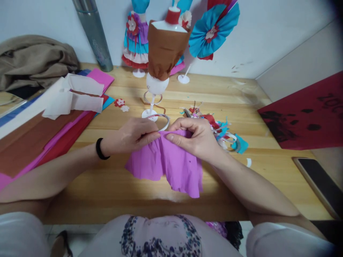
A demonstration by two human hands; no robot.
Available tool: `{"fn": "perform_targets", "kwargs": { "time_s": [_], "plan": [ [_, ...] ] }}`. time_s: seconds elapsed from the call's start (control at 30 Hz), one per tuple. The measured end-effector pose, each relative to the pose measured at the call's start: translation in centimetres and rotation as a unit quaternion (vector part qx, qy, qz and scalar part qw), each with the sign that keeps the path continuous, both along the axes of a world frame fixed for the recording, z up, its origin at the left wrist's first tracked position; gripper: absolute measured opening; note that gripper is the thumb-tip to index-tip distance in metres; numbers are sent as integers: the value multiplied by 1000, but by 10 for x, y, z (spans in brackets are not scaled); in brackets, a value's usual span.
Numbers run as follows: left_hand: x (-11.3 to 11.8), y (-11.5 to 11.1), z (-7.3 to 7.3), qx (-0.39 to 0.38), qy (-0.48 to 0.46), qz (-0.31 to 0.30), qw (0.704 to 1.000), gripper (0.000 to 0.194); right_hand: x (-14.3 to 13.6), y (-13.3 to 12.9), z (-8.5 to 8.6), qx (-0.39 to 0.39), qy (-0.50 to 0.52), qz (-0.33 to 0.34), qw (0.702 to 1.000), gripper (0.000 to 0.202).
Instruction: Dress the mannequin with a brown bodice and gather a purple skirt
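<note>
A piece of purple crepe paper [182,164] hangs in gathered folds above the wooden table, held along its top edge by both hands. My left hand [134,135] pinches that edge between thumb and fingers. Close beside it, my right hand [193,137] grips the same edge, its thumb on top. A roll of white tape [164,123] shows just behind the fingers, partly hidden. Beyond it stands a white mannequin form [157,85] on a round base, wrapped in brown paper [167,48].
Coloured paper sheets [40,139] lie at the left, near small paper flowers [119,102]. Scraps [221,128] and scissors [187,112] lie right of centre. A bottle [98,39], dressed figures [136,43], a blue paper fan [214,30] and a phone [318,182] surround the work area.
</note>
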State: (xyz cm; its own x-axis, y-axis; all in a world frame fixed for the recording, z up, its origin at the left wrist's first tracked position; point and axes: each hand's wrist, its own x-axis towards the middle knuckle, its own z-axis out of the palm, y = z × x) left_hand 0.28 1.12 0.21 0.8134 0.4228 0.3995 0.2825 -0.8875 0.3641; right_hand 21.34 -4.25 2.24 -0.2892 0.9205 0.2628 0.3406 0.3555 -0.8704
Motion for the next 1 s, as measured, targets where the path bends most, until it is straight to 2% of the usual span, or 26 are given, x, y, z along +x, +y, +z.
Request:
{"fn": "perform_targets", "kwargs": {
  "time_s": [0.27, 0.57, 1.0],
  "plan": [
    [3, -1, 2, 8, -9, -18, 1000, 37, -1, -2, 0, -15, -10, 13, 1000, 6],
    [4, -4, 5, 29, -34, -38, 998, 35, -2, -1, -2, 6, -42, -34, 998, 13],
    [6, -5, 2, 32, -41, -51, 997, 34, -3, -1, -4, -10, -41, -35, 999, 17]
  ]
}}
